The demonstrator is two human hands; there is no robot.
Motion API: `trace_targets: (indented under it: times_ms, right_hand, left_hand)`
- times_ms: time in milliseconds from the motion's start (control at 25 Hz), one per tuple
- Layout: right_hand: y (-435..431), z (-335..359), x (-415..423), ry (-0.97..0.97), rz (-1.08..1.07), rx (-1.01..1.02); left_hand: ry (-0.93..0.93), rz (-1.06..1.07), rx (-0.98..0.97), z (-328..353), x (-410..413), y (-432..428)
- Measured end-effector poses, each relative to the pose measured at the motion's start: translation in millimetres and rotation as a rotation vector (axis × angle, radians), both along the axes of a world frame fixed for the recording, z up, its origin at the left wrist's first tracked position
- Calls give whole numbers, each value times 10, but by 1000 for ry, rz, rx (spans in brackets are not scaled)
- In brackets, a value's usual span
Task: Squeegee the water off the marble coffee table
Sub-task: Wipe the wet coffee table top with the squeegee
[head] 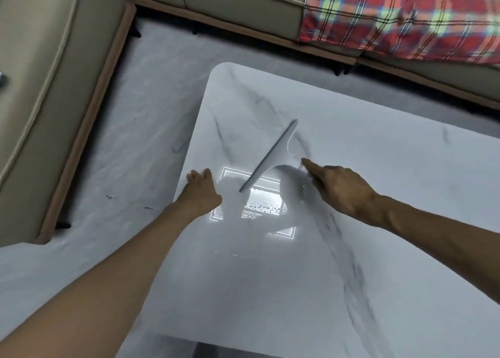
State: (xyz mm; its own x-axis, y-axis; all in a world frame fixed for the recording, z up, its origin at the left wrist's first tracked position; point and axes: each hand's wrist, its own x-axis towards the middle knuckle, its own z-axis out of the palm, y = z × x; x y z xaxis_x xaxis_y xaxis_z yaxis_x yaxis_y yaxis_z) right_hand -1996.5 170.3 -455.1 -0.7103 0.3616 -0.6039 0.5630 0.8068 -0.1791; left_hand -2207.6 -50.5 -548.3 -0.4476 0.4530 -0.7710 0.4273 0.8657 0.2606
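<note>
Right hand [341, 187] grips the squeegee [270, 157] handle mid-frame with forefinger extended, blade angled on the marble table [378, 276], left hand [201, 192] spread flat at the left edge; droplets [265, 206] below the blade risk being missed or pushed onto the floor [130, 146].

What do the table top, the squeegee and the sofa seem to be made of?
Table top: marble or marble-look stone, polished; grey veins, and a mirror-like reflection of a ceiling light.
Squeegee: white body looks like smooth plastic, with a thin grey edge, probably rubber.
Sofa: beige, smooth with stitched seams, likely leather or imitation; which one cannot be told.
</note>
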Motion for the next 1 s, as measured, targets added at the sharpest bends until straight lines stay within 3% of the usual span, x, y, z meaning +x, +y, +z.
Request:
trace_targets:
  times_ms: [80,160,240,360,520,680,840,1000]
  right_hand:
    - [57,146,169,-19,28,51]
    - [126,164,-47,127,30,103]
    - [66,76,-570,254,-46,99]
    - [-227,-222,-1380,229,-154,23]
    - [-725,-439,-1510,248,-170,-47]
    - [-928,-306,-740,144,116,-87]
    - [-705,52,-185,-30,236,38]
    - [-1039,95,-447,143,192,-23]
  left_hand:
    - [50,80,119,24,-43,-165]
    - [95,219,269,63,-82,-390]
    - [147,335,363,117,-98,-608]
    - [164,453,418,170,-117,-865]
    - [161,557,411,153,-139,-1096]
    - [112,593,379,191,-82,-1199]
    - [206,479,240,304,-62,-1264]
    - [212,475,145,373,-36,-1409]
